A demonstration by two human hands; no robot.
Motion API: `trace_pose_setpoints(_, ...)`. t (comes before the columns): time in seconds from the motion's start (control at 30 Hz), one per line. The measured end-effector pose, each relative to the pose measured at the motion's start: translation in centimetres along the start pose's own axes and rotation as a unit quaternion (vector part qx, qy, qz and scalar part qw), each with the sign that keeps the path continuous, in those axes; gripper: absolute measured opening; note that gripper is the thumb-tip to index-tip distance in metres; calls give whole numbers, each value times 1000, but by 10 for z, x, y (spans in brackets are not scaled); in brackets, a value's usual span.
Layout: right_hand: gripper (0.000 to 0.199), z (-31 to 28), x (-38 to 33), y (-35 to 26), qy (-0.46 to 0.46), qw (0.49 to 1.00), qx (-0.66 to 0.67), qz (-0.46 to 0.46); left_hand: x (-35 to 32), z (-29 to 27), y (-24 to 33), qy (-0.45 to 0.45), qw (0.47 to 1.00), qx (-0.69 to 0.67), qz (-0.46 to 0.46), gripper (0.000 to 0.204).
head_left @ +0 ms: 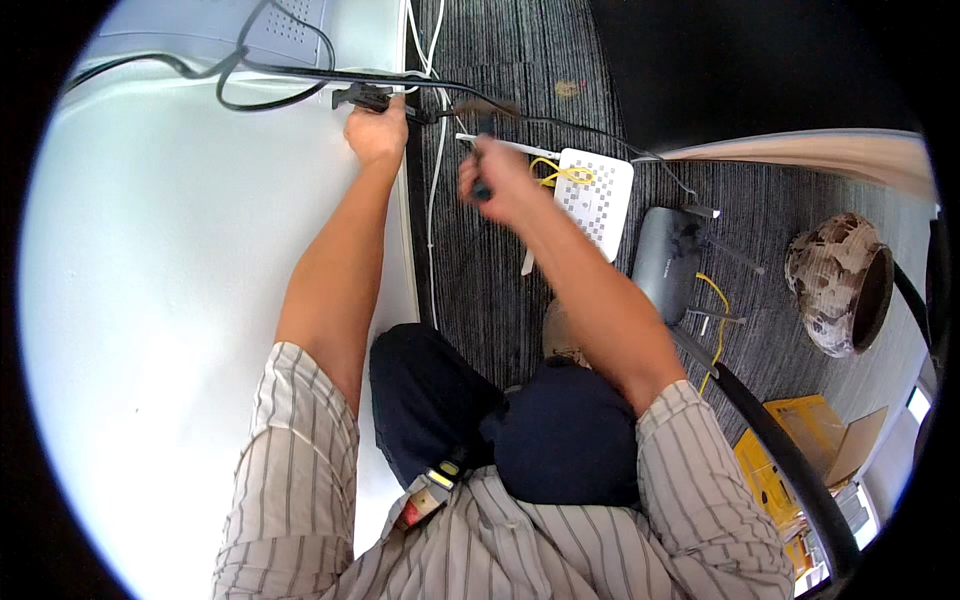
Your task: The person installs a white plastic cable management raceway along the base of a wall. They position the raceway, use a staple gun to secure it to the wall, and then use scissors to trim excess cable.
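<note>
My left hand (378,135) is closed round a black, boxy piece (362,96) at the edge of the white wall, where dark cables run past. Its exact kind I cannot make out. To the right, my right hand (500,182), smeared by motion, grips a tool with a dark handle (482,190). A blurred brownish crosswise head shows above the fist, so it looks like a hammer. Just beyond that hand lies a white router (596,200) with a yellow cable (570,175) and white antennas, on the dark striped carpet.
A long black cable (560,122) crosses above both hands, and white cables (436,200) run along the wall's foot. A grey router (666,262) with antennas stands to the right. Beyond are a patterned pot (838,284), a black bar (790,470) and yellow boxes (765,475).
</note>
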State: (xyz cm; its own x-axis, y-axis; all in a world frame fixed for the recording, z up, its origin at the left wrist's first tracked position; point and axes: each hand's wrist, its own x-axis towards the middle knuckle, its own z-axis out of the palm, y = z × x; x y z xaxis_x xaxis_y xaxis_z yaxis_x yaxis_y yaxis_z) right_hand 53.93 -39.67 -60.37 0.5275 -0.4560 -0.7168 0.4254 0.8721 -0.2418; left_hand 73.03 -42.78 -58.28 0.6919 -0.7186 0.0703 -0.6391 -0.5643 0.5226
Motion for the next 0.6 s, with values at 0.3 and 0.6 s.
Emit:
trace_pose_setpoints(0.3,30,-24,-95,-19,68,992,-69,-81,3,-9,-16,-89,993,-71,-29,44)
trace_pose_setpoints(0.6,26,-48,-183,-20,213,663,-685,-214,-102,-29,2,-20,971,-237,16,33)
